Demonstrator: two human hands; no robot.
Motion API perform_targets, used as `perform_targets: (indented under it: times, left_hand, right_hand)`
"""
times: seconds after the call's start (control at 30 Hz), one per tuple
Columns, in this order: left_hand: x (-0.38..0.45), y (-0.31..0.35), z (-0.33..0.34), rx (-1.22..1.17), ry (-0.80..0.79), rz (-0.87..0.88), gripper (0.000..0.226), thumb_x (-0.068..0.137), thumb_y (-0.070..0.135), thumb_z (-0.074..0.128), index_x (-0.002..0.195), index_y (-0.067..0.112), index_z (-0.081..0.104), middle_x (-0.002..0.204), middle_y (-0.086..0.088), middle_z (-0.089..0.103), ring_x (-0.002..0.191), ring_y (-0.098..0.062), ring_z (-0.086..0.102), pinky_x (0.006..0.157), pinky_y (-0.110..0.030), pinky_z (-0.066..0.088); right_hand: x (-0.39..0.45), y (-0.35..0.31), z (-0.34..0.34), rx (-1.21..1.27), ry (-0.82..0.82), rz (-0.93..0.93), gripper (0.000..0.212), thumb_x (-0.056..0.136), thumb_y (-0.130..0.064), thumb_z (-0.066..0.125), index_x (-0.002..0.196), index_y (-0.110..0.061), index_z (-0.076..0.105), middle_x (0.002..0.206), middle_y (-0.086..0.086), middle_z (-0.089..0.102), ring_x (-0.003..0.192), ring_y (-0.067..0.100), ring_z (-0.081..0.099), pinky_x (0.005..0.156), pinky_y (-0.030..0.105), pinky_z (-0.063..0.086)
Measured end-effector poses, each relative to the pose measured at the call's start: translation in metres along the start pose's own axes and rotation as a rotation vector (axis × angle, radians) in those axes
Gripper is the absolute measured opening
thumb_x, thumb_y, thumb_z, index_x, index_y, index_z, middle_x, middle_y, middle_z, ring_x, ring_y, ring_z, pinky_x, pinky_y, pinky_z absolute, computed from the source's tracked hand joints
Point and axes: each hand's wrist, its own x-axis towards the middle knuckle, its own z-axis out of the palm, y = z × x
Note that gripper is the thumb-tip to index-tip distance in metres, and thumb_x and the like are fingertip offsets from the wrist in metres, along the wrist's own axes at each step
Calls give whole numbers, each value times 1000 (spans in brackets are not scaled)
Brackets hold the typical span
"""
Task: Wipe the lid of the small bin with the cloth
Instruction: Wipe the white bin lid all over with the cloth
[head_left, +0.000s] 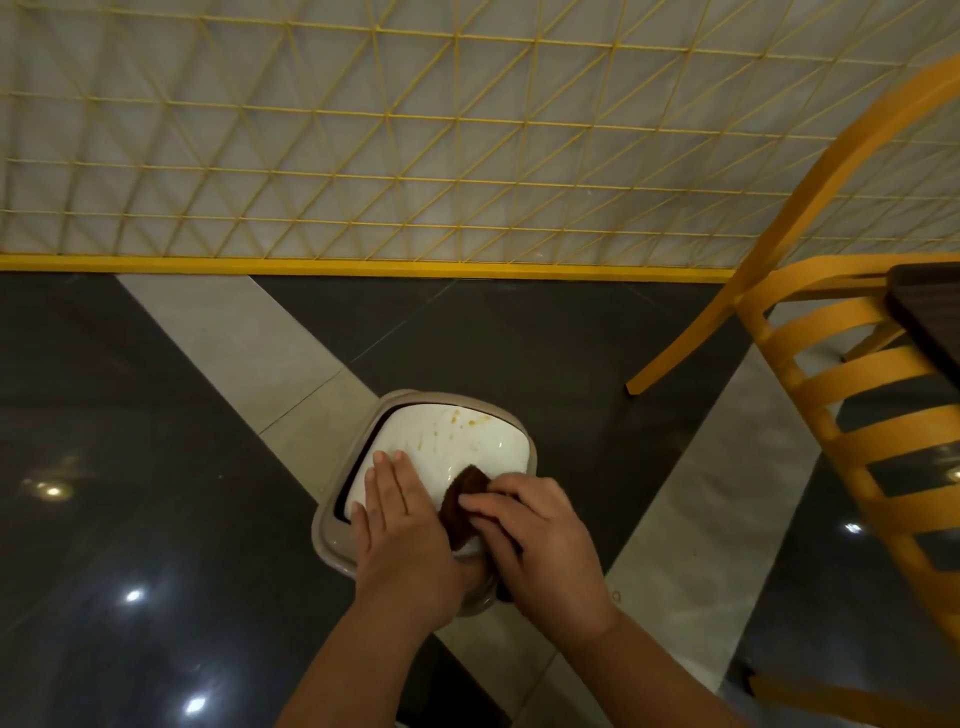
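Resting flat on the near-left part of the white lid (457, 436), the left hand (400, 525) is lying with its fingers straight and pressed together, holding nothing; judging from its position, it is steadying the swing lid so it is not tipping under the wiping pressure. The lid is sitting in the taupe rim of the small bin (332, 535), which is standing on the dark tiled floor (130, 415) where a pale diagonal band of tile is crossing beneath it, low in the middle of the view.

Moving rightward, the brown cloth (462, 499) is lying bunched on the near part of the lid, its long axis running from near-left up to far-right, its rounded end pointing away toward the orange stains at the lid's far edge. Those stains are looking untouched, so the wiping is probably only starting.

The right hand (540, 540) is curling its fingers over the cloth, pinching and pressing it down onto the lid, just beside the left hand.

Further right, a yellow chair (841, 384) is standing well apart from the bin, with a dark table edge (924, 317) showing beyond it.
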Motion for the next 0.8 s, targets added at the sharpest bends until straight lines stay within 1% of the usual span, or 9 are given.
perform_targets:
  times: [0.07, 0.2, 0.27, 0.37, 0.47, 0.53, 0.67, 0.73, 0.8]
  left_hand:
    - [0, -1, 0, 21, -1, 13, 131, 71, 67, 61, 139, 8, -34, 152, -10, -32, 142, -23, -25, 115, -39, -11]
    - [-2, 0, -3, 35, -38, 5, 135, 68, 63, 67, 137, 9, -36, 151, -9, -33, 142, -24, -25, 114, -39, -12]
    - [0, 0, -3, 21, -41, 6, 135, 68, 63, 67, 138, 9, -36, 151, -8, -33, 142, -24, -25, 114, -40, -12]
    - [1, -2, -3, -18, -29, 24, 127, 74, 63, 61, 139, 10, -34, 152, -8, -33, 141, -22, -26, 115, -41, -12]
    - [3, -4, -3, -17, -31, 35, 127, 74, 61, 61, 139, 10, -35, 151, -8, -35, 140, -21, -29, 115, -40, -14]
    - [2, -3, -4, 1, -44, 38, 134, 69, 64, 65, 139, 9, -35, 150, -8, -35, 140, -21, -29, 113, -39, -15]
    - [2, -2, -6, 26, -69, 29, 137, 67, 62, 69, 137, 10, -37, 151, -8, -34, 141, -24, -26, 113, -40, -14]
    - [5, -5, -7, 12, -66, 59, 137, 68, 62, 69, 138, 10, -36, 151, -8, -33, 141, -23, -26, 113, -41, -14]
    - [7, -9, -9, 9, -54, 130, 134, 69, 60, 68, 139, 12, -36, 152, -5, -33, 140, -20, -28, 112, -39, -17]
  right_hand:
    - [23, 8, -1, -41, 1, -5, 26, 92, -29, 52, 110, -25, 70, 107, -2, 62, 101, 9, 49, 90, 11, 35]
    - [68, 23, -7, -57, 80, 274, 24, 94, -25, 56, 114, -26, 68, 111, -7, 57, 105, 7, 47, 91, 17, 41]
    - [56, 17, -7, -55, 64, 237, 24, 94, -24, 56, 114, -27, 68, 111, -8, 57, 104, 2, 44, 91, 14, 39]
    - [12, -3, -4, -51, -25, 70, 26, 92, -30, 51, 110, -28, 69, 111, -6, 61, 105, 0, 43, 93, 7, 34]
    - [8, -4, -4, -59, -88, -53, 28, 90, -31, 49, 107, -25, 71, 107, -3, 63, 102, 5, 47, 91, 11, 35]
    - [33, 7, -5, -69, -29, -5, 26, 91, -28, 52, 108, -24, 71, 107, -2, 62, 102, 9, 48, 87, 15, 39]
    - [74, 21, -13, -120, 45, 266, 25, 95, -26, 53, 117, -27, 66, 114, -7, 55, 106, 7, 46, 93, 23, 44]
    - [65, 9, -13, -132, -5, 198, 24, 93, -25, 57, 115, -26, 67, 114, -6, 56, 106, 8, 47, 91, 22, 44]
    - [48, -8, -14, -162, -111, 26, 23, 85, -20, 69, 108, -22, 71, 110, 0, 62, 103, 17, 55, 85, 29, 51]
